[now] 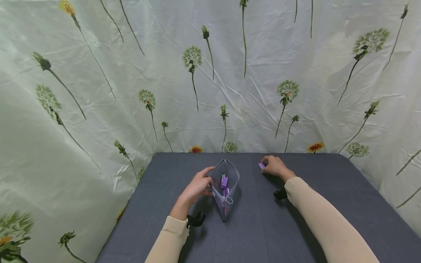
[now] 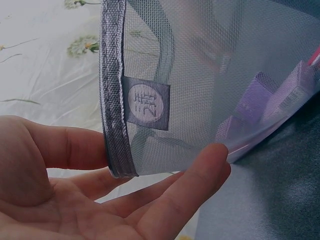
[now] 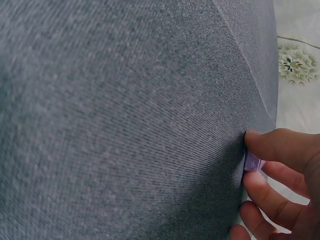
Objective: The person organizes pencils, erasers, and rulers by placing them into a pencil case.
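Note:
A grey mesh pouch (image 1: 225, 184) stands open on the grey table (image 1: 263, 233), with purple items (image 1: 224, 181) inside it. My left hand (image 1: 197, 186) holds the pouch's left edge; in the left wrist view the fingers (image 2: 190, 185) lie under the zipper rim (image 2: 114, 100) and the mesh wall (image 2: 210, 75). My right hand (image 1: 274, 166) is at the table's far side, to the right of the pouch. It pinches a small purple piece (image 1: 261, 166) between thumb and fingertips, seen close as the purple piece (image 3: 254, 162) on the cloth.
A pale flower-print sheet (image 1: 210, 73) hangs behind and at both sides of the table. The table's left edge (image 1: 125, 215) and back edge (image 1: 246, 153) are near. A zipper pull ring (image 1: 229, 200) hangs at the pouch's near end.

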Tool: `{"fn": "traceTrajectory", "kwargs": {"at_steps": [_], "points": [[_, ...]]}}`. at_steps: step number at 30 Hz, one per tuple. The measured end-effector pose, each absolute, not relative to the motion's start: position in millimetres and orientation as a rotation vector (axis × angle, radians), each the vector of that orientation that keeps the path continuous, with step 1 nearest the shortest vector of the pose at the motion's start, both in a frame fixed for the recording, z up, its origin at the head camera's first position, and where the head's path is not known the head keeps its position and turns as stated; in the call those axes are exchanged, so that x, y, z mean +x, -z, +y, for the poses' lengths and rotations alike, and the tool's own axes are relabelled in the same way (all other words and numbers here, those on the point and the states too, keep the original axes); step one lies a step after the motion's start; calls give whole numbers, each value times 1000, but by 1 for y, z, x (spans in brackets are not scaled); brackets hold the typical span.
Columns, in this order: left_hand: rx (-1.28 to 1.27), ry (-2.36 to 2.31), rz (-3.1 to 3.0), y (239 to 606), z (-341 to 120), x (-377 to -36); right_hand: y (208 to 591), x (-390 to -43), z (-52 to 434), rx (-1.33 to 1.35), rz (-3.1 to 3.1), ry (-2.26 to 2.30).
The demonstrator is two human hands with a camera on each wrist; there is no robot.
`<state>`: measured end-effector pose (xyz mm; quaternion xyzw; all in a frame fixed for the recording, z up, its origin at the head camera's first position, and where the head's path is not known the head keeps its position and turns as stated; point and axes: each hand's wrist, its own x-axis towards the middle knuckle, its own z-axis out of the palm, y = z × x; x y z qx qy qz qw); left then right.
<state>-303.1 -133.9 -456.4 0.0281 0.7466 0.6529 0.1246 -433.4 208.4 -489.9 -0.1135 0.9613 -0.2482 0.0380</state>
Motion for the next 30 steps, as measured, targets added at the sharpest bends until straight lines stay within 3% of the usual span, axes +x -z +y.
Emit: {"fn": "traceTrajectory", "kwargs": {"at_steps": [30], "points": [[82, -1884, 2197, 454, -133, -303, 458, -416, 198, -420, 3076, 730]]}}
